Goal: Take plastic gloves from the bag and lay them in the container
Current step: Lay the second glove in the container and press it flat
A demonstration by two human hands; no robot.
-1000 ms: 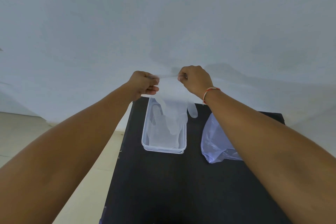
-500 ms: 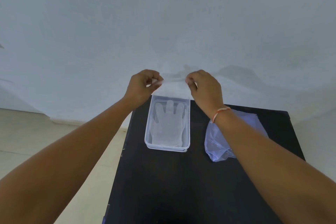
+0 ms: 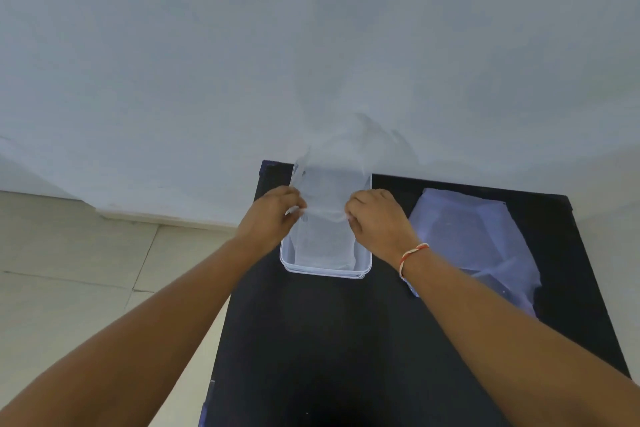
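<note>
A clear plastic container (image 3: pixel 325 272) stands on the black table (image 3: pixel 346 340) near its far left corner. A thin translucent plastic glove (image 3: pixel 329 191) is stretched over it, part lying inside and part draped over the far rim toward the wall. My left hand (image 3: pixel 273 215) pinches the glove's left edge above the container's left wall. My right hand (image 3: pixel 377 218) pinches the right edge above the right wall. To the right lies the crumpled translucent plastic bag (image 3: pixel 474 239), flat on the table.
A pale wall (image 3: pixel 311 45) rises directly behind the table's far edge. Tiled floor (image 3: pixel 86 270) shows to the left of the table. The near half of the black tabletop lies below my forearms.
Both hands have come down from above the container to its rim, bringing the glove into it. The camera view has tilted down, showing more of the table and bag.
</note>
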